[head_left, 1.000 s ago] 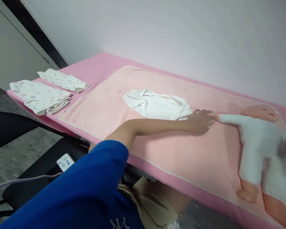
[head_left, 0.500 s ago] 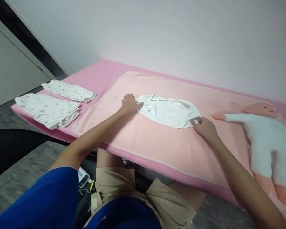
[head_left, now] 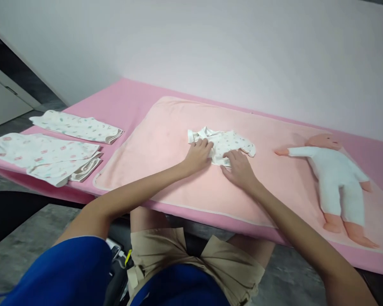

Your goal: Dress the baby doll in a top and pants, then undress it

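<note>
A small white baby garment (head_left: 223,142) with a sparse coloured print lies folded on the peach blanket (head_left: 166,127). My left hand (head_left: 198,156) rests on its near left part, fingers slightly bent on the cloth and nothing clearly gripped. At the near right edge of the garment is my right hand (head_left: 240,169), its thumb apart from the curled fingers, which touch the fabric. Both hands partly cover the garment's front edge.
A baby doll (head_left: 332,170) in a white suit lies at the right. Folded printed baby clothes (head_left: 47,155) and a second folded garment (head_left: 78,126) lie at the left on the pink table cover (head_left: 111,100). A wall (head_left: 226,55) stands behind.
The garment now shows its printed side and takes up less width; before, it lay plain white and stretched between both hands. My hands have moved closer together.
</note>
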A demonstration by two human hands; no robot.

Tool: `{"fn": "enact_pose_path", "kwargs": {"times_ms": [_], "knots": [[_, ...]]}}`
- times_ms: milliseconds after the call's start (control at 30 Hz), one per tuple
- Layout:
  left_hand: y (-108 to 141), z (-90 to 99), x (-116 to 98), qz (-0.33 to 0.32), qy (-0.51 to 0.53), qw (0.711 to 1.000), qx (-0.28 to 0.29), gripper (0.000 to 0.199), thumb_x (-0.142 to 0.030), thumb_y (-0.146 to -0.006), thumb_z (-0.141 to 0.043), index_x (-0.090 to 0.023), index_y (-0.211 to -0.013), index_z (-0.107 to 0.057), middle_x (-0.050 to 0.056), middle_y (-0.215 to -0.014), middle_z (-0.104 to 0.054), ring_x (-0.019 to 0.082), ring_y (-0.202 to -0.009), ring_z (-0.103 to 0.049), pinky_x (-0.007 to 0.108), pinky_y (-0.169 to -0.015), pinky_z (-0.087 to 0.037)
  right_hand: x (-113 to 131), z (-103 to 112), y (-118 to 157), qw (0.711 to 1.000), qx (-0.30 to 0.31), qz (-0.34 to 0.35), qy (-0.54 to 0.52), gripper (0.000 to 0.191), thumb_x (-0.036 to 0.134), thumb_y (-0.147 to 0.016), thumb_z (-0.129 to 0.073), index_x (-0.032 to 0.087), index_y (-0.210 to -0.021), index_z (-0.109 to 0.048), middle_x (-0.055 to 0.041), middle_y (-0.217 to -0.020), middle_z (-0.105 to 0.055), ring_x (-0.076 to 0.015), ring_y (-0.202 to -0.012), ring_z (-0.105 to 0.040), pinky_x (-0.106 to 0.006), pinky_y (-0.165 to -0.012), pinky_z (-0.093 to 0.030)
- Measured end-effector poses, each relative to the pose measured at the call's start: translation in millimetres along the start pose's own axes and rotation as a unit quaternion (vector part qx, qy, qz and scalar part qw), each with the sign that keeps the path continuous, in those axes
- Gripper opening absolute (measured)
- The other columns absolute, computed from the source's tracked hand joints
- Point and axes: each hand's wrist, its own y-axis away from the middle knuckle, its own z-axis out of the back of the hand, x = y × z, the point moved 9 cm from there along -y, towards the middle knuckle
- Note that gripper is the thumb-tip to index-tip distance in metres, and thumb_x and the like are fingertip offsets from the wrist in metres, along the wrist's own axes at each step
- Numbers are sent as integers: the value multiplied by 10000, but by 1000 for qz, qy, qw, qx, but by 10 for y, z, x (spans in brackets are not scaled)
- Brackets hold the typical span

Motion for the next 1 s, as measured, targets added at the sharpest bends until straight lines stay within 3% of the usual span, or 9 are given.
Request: {"fn": "enact_pose_path", "kwargs": {"times_ms": [100,200,333,467,600,700,800,900,1000], "knots": [[228,-178,407,45,26,998,22,410,-463,-1078,-547,-212,-1396,-608,198,-1437,-678,404,-1302,-603,516,-1089,-445,-462,-76,334,995,-37,-84,-32,252,435,-1007,-622,235,-1158,-644,-163,-1147,-722,-389,-1075,-671,-566,-966,-556],[223,-224,593,40,40,997,47,266,-299,-1058,-492,-221,-1268,-634,166,-1337,-741,374,-1270,-644,498,-1076,-445,-636,-63,368,992,-29,-103,-60,147,359,-1000,-564,247,-1059,-638,-130,-1027,-721,-356,-983,-677,-532,-910,-565],[251,-59,334,-38,83,992,88,269,-218,-972,-523,-230,-1213,-642,133,-1181,-780,328,-1136,-716,451,-1035,-474,-326,178,340,989,22,-72,-130,158,266,-998,-527,255,-1101,-646,-100,-1070,-736,-294,-960,-697,-450,-854,-568],[690,252,-116,-180,126,961,167,274,-283,-918,-562,-273,-1152,-705,90,-973,-779,307,-934,-711,452,-996,-482,163,582,654,981,74,-34,-175,122,294,-1022,-607,303,-1133,-658,-47,-1001,-728,-279,-916,-708,-455,-835,-582],[833,511,-93,-204,153,954,158,333,-487,-957,-587,-305,-1189,-742,110,-1084,-795,345,-1052,-694,484,-1054,-465,372,678,917,971,161,35,-171,303,473,-1028,-708,407,-1320,-660,-54,-1245,-776,-367,-1173,-719,-604,-1035,-573],[534,514,336,-123,153,976,89,399,-412,-998,-492,-282,-1298,-721,133,-1332,-752,347,-1227,-651,475,-1136,-440,-55,660,777,987,82,-27,-135,337,499,-1078,-621,331,-1368,-662,-119,-1343,-747,-383,-1266,-696,-620,-1117,-539],[183,279,839,-36,138,987,77,526,-415,-958,-532,-229,-1432,-661,166,-1461,-686,371,-1392,-568,473,-1203,-421,-713,583,601,990,-5,-128,-64,547,609,-1023,-651,220,-1408,-661,-214,-1439,-691,-430,-1349,-640,-651,-1170,-507],[-54,-48,1193,27,161,978,133,644,-542,-894,-625,-196,-1435,-661,160,-1349,-716,383,-1383,-577,465,-1192,-451,-1254,401,540,967,13,-235,-101,658,711,-937,-708,207,-1360,-696,-219,-1433,-689,-406,-1314,-659,-626,-1152,-539],[-145,-221,1334,58,199,962,176,527,-600,-837,-682,-223,-1201,-730,111,-1175,-750,364,-1260,-642,428,-1078,-511,-1398,314,525,947,46,-271,-167,576,735,-848,-799,234,-1124,-729,-163,-1305,-732,-357,-1220,-691,-554,-1076,-588]]}}
